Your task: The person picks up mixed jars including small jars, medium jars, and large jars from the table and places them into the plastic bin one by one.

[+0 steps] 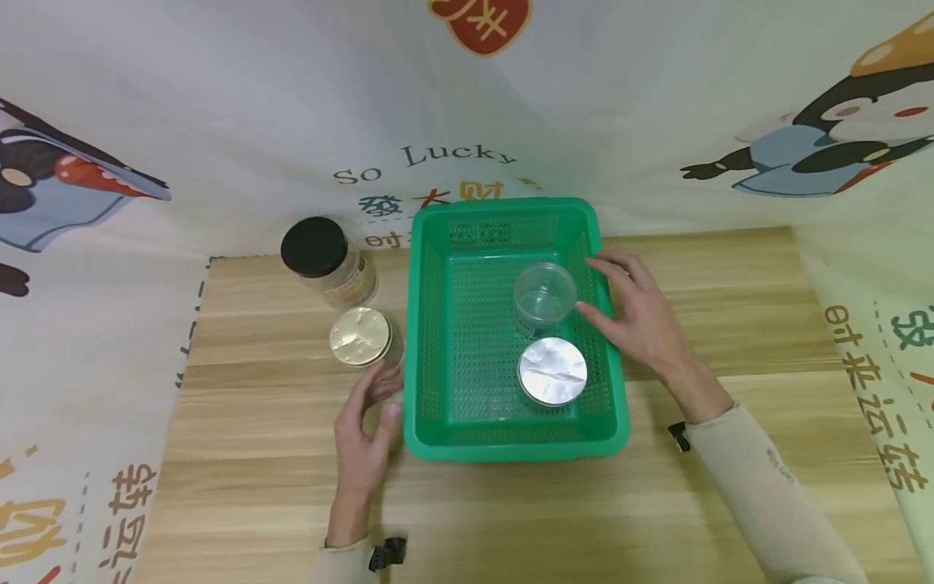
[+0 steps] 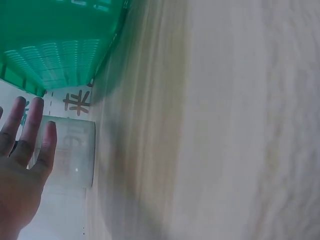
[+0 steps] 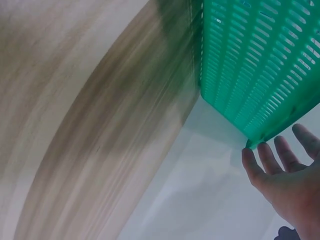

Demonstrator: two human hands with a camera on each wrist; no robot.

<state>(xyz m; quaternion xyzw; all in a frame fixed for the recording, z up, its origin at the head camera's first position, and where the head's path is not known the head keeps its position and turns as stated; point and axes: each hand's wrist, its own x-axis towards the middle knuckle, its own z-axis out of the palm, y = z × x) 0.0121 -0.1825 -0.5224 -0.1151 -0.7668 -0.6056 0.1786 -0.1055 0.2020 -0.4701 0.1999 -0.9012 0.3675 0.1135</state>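
Observation:
A green plastic basket (image 1: 467, 451) stands on the wooden table. Inside it, toward the right, are a clear round jar (image 1: 544, 294) and, nearer the front, a round container with a silver foil top (image 1: 552, 371). My right hand (image 1: 635, 312) reaches over the basket's right rim, thumb and fingers apart, close beside the clear jar and holding nothing. Left of the basket stands a jar with a gold foil top (image 1: 360, 337). Just in front of it is my left hand (image 1: 365, 430), fingers loosely extended and nothing gripped; whether the fingertips touch that jar I cannot tell.
Behind the gold-topped jar stands a clear jar with a black lid (image 1: 315, 247) and tan contents. A white printed cloth (image 1: 620, 138) rises behind the table (image 1: 715, 308) and along both sides.

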